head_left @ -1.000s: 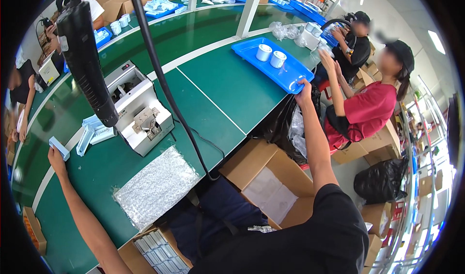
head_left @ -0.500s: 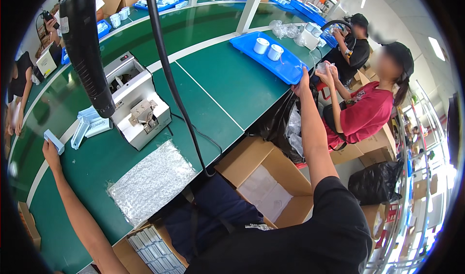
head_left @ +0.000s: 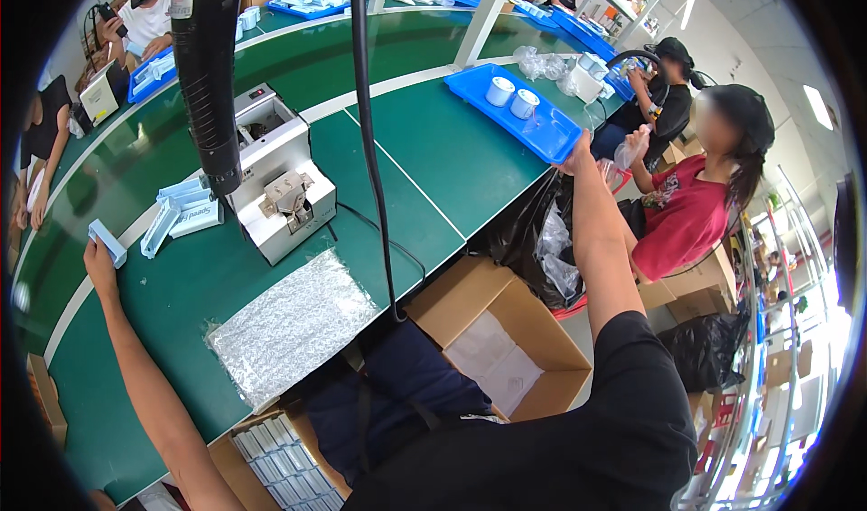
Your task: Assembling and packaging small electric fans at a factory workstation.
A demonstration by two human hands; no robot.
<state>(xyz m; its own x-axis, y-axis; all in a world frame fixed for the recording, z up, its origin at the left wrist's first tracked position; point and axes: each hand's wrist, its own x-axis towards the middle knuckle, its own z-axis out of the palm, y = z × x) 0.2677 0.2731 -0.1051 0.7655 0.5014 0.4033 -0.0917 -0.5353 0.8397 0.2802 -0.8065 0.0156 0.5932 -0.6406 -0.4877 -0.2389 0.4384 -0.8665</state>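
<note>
My left hand (head_left: 100,262), out at the far left of the green table, is closed on a small light-blue box (head_left: 109,244). Just right of it lie several similar light-blue boxes (head_left: 185,211) in a loose pile. My right arm reaches forward, and my right hand (head_left: 574,153) grips the near right end of a blue tray (head_left: 551,137). Two white round cup-like containers (head_left: 512,97) stand in the tray's far left half. Part of my right hand's fingers is hidden by the tray's rim.
A white machine (head_left: 287,206) stands mid-table beneath a black hose (head_left: 206,87); a black cable hangs alongside. In front lies a silvery plastic-wrapped sheet (head_left: 293,326). An open carton (head_left: 533,353) and a box of packed pieces (head_left: 284,457) sit below the edge. A co-worker in red (head_left: 695,209) sits right.
The whole view has shifted slightly, with table items now a little further right. Both my hands keep their holds. The co-worker in red has moved their hands and the clear plastic they hold.
</note>
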